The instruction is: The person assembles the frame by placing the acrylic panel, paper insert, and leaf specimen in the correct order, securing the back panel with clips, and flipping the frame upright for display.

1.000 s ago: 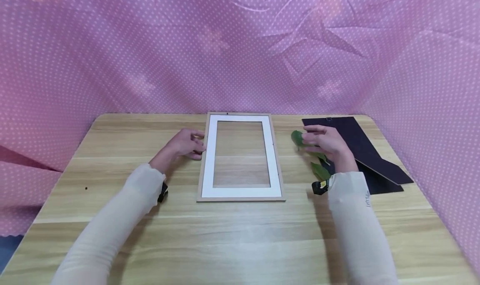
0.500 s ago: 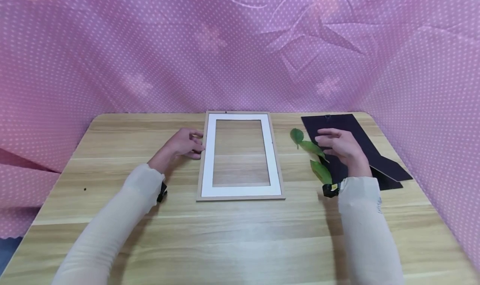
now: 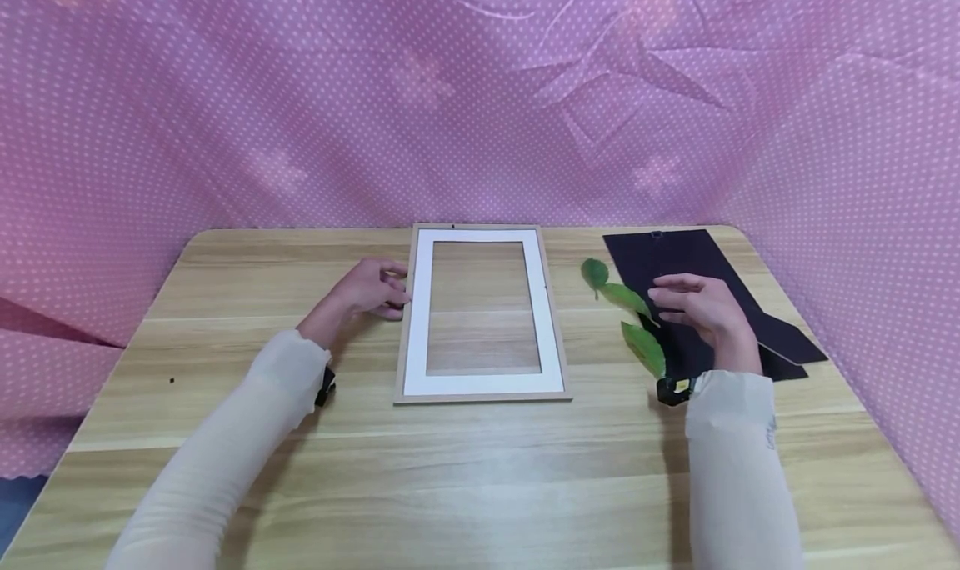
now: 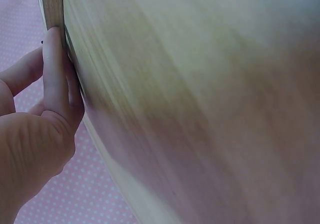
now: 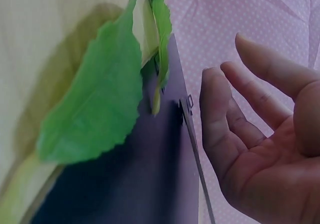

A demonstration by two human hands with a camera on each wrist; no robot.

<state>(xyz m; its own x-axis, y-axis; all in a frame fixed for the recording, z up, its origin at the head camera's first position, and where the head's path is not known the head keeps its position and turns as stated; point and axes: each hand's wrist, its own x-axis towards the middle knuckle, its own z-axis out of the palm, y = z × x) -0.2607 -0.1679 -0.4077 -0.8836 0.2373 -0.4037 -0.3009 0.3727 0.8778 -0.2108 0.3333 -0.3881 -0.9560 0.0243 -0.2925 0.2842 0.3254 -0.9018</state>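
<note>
Three leaves [image 3: 643, 349] lie right of centre in the head view, the lower two at the left edge of the black board [image 3: 697, 257]. Caution: a low sweep of the right hand [image 3: 701, 307], fingers apart and holding nothing above the board, could displace them. The left hand [image 3: 371, 287] touches the left side of the picture frame [image 3: 483, 399], at centre, fingers relaxed; sideways pressure there may shift it. Compared with one second earlier, the right hand has moved rightward and lower, uncovering the leaves; the left hand has stayed.
</note>
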